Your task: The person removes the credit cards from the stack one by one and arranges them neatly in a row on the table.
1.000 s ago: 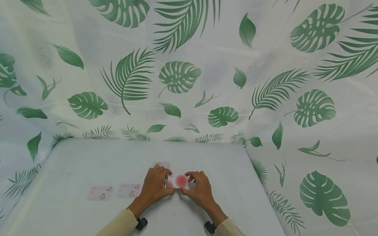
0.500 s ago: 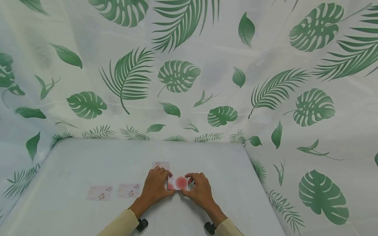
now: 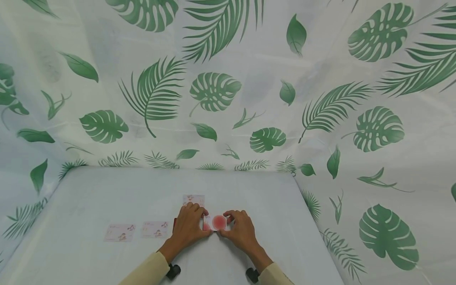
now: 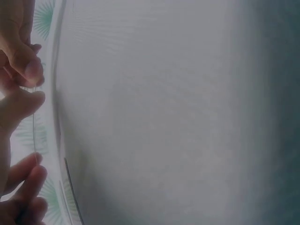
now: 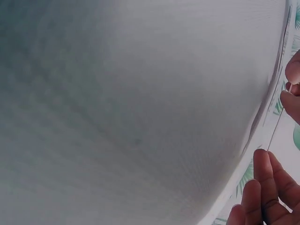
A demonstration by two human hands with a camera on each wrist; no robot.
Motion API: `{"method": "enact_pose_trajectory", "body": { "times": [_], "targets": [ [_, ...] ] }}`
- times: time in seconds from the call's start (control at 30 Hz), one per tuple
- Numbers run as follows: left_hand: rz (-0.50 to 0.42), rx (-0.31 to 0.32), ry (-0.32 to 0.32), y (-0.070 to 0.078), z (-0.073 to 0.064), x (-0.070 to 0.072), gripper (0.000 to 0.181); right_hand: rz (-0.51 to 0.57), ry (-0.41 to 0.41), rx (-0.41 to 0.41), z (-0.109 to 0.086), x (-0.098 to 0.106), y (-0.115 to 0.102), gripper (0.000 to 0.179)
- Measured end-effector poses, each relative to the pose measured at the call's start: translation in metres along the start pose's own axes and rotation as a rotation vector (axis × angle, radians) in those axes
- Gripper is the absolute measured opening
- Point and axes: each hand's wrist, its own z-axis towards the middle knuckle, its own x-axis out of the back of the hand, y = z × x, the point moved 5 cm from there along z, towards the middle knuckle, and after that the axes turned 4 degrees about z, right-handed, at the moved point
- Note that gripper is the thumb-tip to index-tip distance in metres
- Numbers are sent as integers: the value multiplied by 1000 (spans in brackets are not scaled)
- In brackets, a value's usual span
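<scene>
Both hands hold one small white card point(image 3: 219, 222) with a large red spot on it, over the middle of the table in the head view. My left hand point(image 3: 189, 222) pinches its left end between thumb and fingers. The right end is pinched by my right hand point(image 3: 243, 228) in the same way. Seen edge-on, the card point(image 4: 33, 133) is a thin line between the fingers in the left wrist view. A narrow dark red edge point(image 3: 174, 224) shows just left of my left hand, the rest of it hidden by that hand.
Two pale pink printed cards lie side by side on the left, an outer one point(image 3: 120, 232) and an inner one point(image 3: 154, 229). A third printed card point(image 3: 193, 199) lies beyond my left hand, partly covered by it. Leaf-patterned sheeting point(image 3: 228, 154) rises around the white table point(image 3: 89, 198).
Both hands have drawn the held card slightly nearer to the body. The dark red edge has come into view beside my left hand. The printed cards have stayed in place.
</scene>
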Motion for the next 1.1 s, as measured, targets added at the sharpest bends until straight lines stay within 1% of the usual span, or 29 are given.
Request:
{"method": "enact_pose_trajectory", "body": {
  "times": [0.1, 0.27, 0.4, 0.5, 0.63, 0.87, 1.1],
  "targets": [
    [2, 9, -24, 0, 0, -2, 55, -3, -22, -20, 1, -1, 1, 51],
    [12, 42, -75, 0, 1, -4, 55, -2, -58, -48, 3, -3, 2, 51],
    [13, 68, -114, -1, 2, -5, 54, -16, -78, -54, 5, -5, 1, 50],
    [0, 80, -128, -2, 3, -6, 54, -21, -87, -59, 6, -5, 0, 50],
    [-16, 82, -141, -3, 4, -7, 55, -25, -102, -75, 8, -6, -1, 50],
    [-13, 80, -176, -4, 5, -7, 53, -60, -129, -101, 9, -9, -1, 49],
    [5, 63, -182, -4, 5, -5, 52, -87, -121, -100, 10, -10, 1, 49]
  ]
}}
